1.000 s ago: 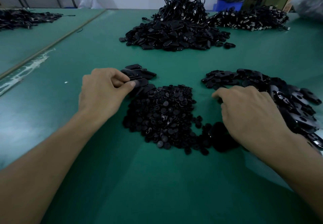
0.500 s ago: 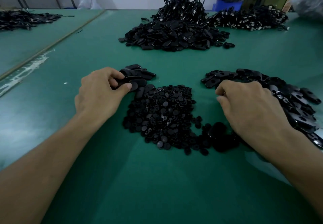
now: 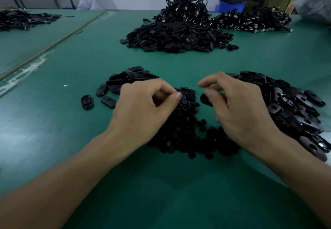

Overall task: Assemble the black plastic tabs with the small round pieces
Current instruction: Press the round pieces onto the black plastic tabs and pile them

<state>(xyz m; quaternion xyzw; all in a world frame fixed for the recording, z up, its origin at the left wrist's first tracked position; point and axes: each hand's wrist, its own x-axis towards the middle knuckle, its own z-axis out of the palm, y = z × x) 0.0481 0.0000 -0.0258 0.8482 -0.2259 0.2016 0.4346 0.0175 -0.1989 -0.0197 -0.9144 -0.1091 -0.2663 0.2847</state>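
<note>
My tabletop (image 3: 161,62) is plain deep green, with whitish streaks (image 3: 26,69) along its left edge. The small round pieces (image 3: 182,130) nearest me are dull black. The tabs (image 3: 295,107) at the right are glossy black, like the heap (image 3: 175,35) toward the far edge. A bin (image 3: 231,5) beyond the far edge is blue.

The left hand (image 3: 141,109) hides much of the round pieces (image 3: 186,132); whether its fingertips (image 3: 177,95) pinch one is unclear
</note>
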